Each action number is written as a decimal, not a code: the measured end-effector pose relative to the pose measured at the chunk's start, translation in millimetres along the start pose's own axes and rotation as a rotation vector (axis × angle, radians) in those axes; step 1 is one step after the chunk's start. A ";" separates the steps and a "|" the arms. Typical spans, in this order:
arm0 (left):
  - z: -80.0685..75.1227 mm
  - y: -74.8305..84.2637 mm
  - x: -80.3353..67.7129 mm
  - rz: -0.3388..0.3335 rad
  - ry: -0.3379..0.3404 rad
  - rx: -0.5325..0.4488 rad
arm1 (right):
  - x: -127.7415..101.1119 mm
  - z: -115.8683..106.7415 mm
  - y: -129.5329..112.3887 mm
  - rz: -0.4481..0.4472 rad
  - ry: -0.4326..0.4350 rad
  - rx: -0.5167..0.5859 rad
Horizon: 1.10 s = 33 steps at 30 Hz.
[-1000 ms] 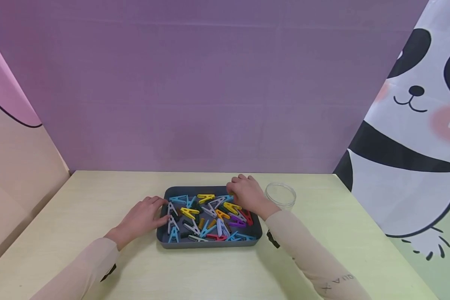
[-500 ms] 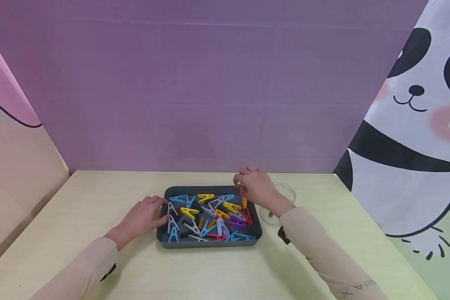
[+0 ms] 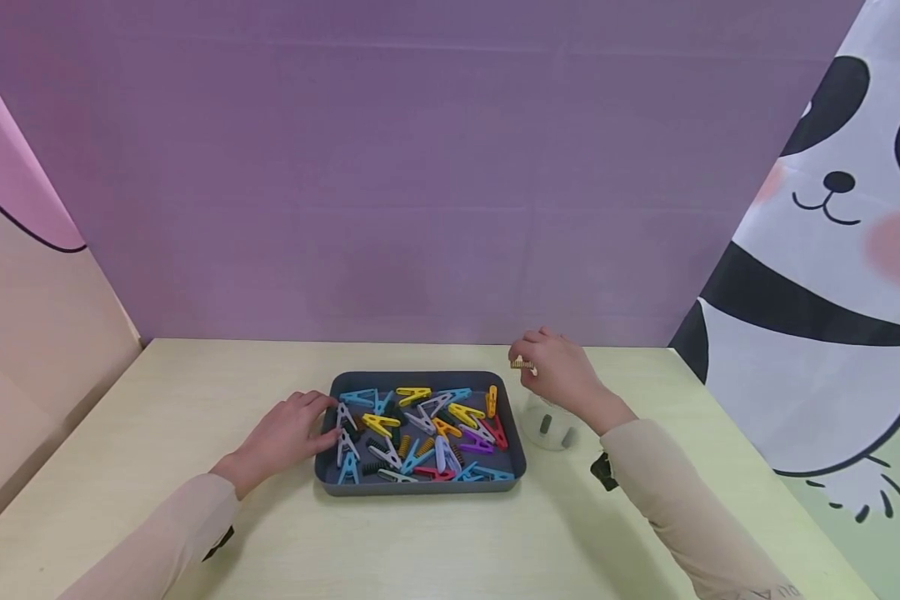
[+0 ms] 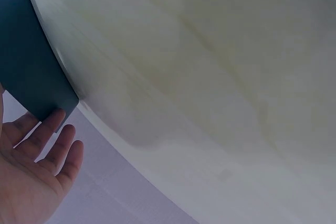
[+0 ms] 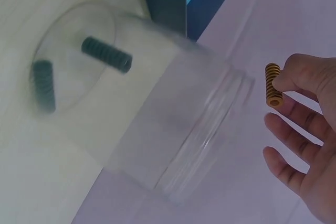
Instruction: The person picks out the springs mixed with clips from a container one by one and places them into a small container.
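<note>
Purple backdrop runs behind the pale yellow-green surface where I work, with a panda curtain hanging at the right. My right hand pinches a small yellow spring between thumb and forefinger, the other fingers loosely spread; the wrist view shows the spring as a short coil whose long axis, in the head view, lies roughly level. It hangs in the air just left of and above the mouth of the clear jar, which stands on the surface directly under my right hand and just right of the tray. The jar already holds two dark green springs lying on its bottom. My right hand is by far the nearer to the jar. My left hand rests open, with relaxed fingers, touching the left rim of the dark grey tray. That tray holds a jumble of coloured clothespins in blue, yellow, white, red and purple, with a few loose springs among them.
</note>
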<state>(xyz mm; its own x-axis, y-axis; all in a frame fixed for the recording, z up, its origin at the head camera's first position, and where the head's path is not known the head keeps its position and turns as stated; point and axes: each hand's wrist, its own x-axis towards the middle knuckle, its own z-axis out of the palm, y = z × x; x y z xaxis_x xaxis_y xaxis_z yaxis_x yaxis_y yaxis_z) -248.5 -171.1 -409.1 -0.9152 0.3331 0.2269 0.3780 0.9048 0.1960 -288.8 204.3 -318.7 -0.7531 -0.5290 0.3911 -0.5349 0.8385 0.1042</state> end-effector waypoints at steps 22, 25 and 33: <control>0.7 -1.0 -1.2 0.010 0.013 -0.005 | -31.5 2.1 37.9 0.077 0.000 0.043; 0.5 -1.2 -1.0 0.008 0.013 -0.004 | -33.2 3.3 38.2 0.094 -0.034 0.043; 1.0 -1.8 -0.4 0.009 0.007 -0.012 | -34.6 6.8 39.1 0.106 -0.080 0.055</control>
<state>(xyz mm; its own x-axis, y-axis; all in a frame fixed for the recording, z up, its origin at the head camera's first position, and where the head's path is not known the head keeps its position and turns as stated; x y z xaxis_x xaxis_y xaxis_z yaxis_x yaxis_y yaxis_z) -249.0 -172.6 -410.4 -0.9106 0.3396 0.2357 0.3882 0.8985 0.2049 -286.3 254.5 -334.4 -0.8333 -0.4486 0.3230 -0.4695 0.8828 0.0148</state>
